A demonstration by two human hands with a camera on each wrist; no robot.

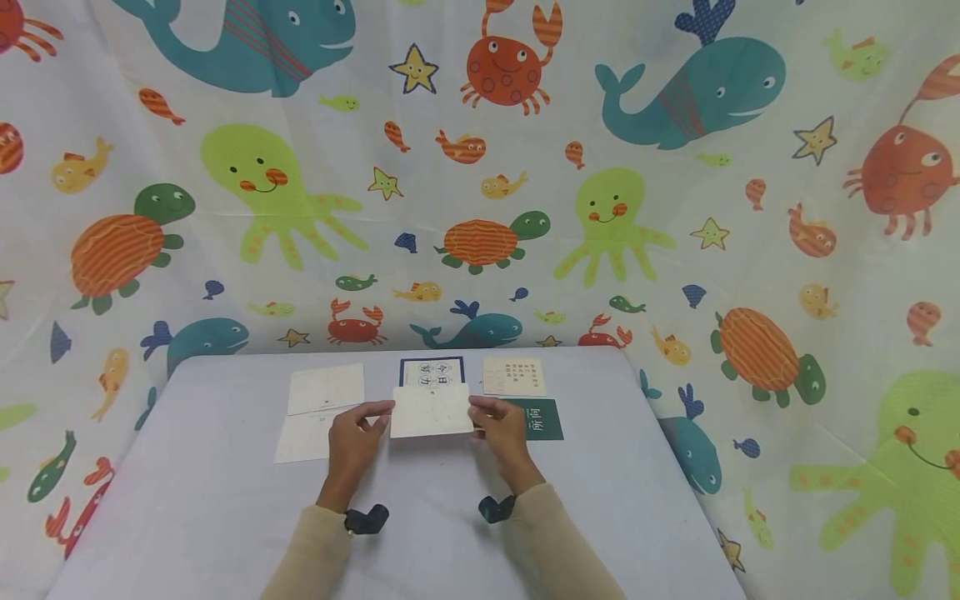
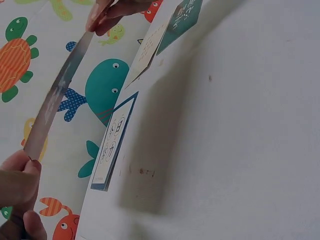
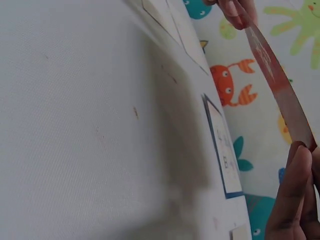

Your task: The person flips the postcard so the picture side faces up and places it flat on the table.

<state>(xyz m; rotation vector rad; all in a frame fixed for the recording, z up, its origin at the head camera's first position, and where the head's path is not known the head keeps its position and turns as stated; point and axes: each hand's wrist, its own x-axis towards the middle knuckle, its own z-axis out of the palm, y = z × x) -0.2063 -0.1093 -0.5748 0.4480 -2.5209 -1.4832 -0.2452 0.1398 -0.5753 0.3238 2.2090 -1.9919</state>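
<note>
"Head view is up on my screen. What is the left hand (image 1: 354, 442) doing?"

"It pinches the left edge of a white card (image 1: 431, 411), and from my seat I see the right hand (image 1: 504, 433) pinching the right edge. Both hands grip the one card."

"Is that card on the tabletop (image 1: 435, 517) or off it?"

"Off it. My left wrist view shows it nearly edge-on, raised between the hands, with a soft shadow (image 2: 155, 135) on the tabletop; my right wrist view shows it bowed a little."

"What lies around it?"

"Partly covered by it in the head view, a blue-bordered card (image 1: 431, 363) with dark characters lies flat. To the left I count two more: a far pale card (image 1: 326, 387) and a near pale card (image 1: 302, 437), the latter partly hidden by the left hand. To the right, a cream card (image 1: 513, 377) with reddish writing lies beyond a green card (image 1: 544, 419) with white characters — the right hand hides part of the green one."

"And past the tabletop?"

"A white curtain (image 1: 480, 167) printed with whales, crabs, turtles and octopuses. Low on my screen, beige sleeves (image 1: 307, 554)."
</note>
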